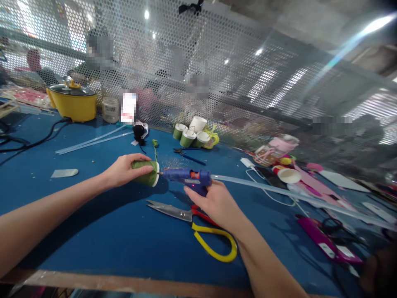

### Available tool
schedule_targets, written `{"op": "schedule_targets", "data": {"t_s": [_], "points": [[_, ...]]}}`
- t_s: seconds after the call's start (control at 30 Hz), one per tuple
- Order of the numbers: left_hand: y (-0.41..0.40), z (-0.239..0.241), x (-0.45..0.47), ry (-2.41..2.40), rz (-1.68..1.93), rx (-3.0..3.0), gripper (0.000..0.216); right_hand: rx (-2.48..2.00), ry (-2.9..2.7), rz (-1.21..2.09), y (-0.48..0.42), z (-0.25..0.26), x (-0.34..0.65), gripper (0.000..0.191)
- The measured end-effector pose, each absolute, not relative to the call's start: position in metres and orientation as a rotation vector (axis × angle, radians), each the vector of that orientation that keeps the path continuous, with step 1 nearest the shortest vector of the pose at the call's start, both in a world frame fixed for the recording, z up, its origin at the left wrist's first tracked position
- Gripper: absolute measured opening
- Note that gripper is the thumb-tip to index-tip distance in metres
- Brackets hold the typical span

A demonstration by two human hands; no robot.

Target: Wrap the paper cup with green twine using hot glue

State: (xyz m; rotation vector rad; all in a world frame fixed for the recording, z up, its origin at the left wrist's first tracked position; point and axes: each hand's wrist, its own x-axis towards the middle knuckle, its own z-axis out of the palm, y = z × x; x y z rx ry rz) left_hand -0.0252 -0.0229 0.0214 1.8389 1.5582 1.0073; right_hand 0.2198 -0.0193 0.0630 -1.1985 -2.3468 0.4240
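My left hand [132, 169] is wrapped round a paper cup [148, 177] covered in green yarn, which lies on its side with its white rim facing right. A loose tail of green yarn [155, 145] runs up from the cup onto the table. In my right hand [218, 200] is a blue hot glue gun [186, 175], its nozzle at the cup's rim. A long clear glue stick [266, 185] sticks out of the gun's back. Scissors [176, 212] with red and yellow handles lie below the gun, partly behind my right hand.
Several green-wrapped cups [187, 138] stand at the back beside pliers [190, 156]. A yellow pot [76, 103], a glass jar [110, 109] and spare glue sticks [93, 140] are at the left. A purple power strip [325, 240], cables and a phone [273, 177] crowd the right. Perforated metal screens the back.
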Motion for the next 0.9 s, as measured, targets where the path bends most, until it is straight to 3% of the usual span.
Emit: {"op": "schedule_targets", "data": {"t_s": [0.9], "points": [[-0.0228,0.0161,-0.0248,1.492,1.102,2.002,0.041,-1.132,-2.411,0.205,-0.0208,0.0635,0.221,0.025]]}}
